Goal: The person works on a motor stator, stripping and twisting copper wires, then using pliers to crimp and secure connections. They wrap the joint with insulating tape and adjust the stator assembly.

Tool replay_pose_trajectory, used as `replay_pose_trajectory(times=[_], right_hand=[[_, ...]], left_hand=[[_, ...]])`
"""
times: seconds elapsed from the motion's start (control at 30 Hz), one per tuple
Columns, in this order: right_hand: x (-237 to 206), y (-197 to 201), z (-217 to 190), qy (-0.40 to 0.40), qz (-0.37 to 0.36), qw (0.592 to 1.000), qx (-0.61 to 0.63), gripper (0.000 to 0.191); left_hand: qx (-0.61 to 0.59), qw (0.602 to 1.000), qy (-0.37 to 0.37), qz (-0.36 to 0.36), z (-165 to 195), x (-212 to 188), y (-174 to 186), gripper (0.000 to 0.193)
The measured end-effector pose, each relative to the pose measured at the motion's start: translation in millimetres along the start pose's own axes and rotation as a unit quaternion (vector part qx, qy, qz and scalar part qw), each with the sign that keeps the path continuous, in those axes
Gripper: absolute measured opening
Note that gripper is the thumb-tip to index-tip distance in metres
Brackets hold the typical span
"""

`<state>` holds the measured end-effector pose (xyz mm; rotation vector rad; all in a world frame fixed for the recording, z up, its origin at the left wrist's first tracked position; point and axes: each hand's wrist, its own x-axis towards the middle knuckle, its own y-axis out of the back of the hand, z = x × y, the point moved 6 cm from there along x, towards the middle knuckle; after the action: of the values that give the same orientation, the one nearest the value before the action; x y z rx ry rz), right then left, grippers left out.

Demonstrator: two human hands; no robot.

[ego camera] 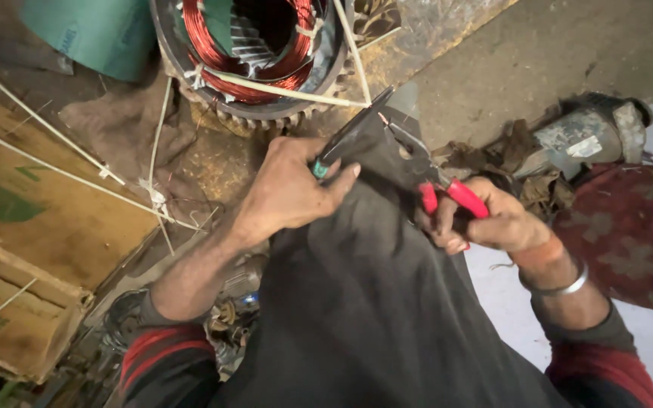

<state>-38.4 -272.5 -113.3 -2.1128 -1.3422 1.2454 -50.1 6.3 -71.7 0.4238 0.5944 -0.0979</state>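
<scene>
My left hand (289, 189) grips a dark tool with a teal-tipped handle (349, 140) that points up toward the motor stator (255, 57). My right hand (485, 223) holds red-handled pliers (436, 181), jaws aimed at the same spot, where both tool tips meet at a white sleeved lead (281, 89). The stator is a round metal ring with red copper windings (205, 45) tied with white cord. Both hands rest over my dark-trousered knee (372, 287).
A cardboard box (32, 227) lies at the left with white leads (62, 170) across it. A green roll (92, 30) sits at the top left. A grey motor part (591, 136) and a dark red patterned cloth (629, 227) lie at the right.
</scene>
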Motion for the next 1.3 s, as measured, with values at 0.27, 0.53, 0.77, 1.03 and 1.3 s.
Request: replay_pose_trajectory(times=[0.27, 0.53, 0.77, 1.03, 1.3], right_hand=[[-11.8, -28.5, -45.9, 0.254, 0.206, 0.793, -0.514, 0.043], [-10.2, -53.0, -52.9, 0.237, 0.363, 0.59, -0.681, 0.054], [-3.4, -60.5, -53.7, 0.246, 0.383, 0.576, -0.679, 0.054], [-5.1, -53.1, -52.6, 0.222, 0.386, 0.597, -0.667, 0.049], [-0.2, -27.9, -38.2, 0.187, 0.224, 0.828, -0.479, 0.028]], left_hand=[[-0.011, 0.999, -0.032, 0.011, 3.3, 1.1, 0.0, 0.03], [-0.035, 0.999, -0.022, -0.007, 13.8, -7.8, -1.1, 0.035], [-0.05, 0.998, -0.025, -0.016, 17.4, -8.4, 0.8, 0.035], [-0.06, 0.998, -0.009, -0.029, 11.3, -9.2, -2.4, 0.036], [-0.051, 0.999, 0.001, -0.014, 4.4, -4.8, -6.6, 0.031]])
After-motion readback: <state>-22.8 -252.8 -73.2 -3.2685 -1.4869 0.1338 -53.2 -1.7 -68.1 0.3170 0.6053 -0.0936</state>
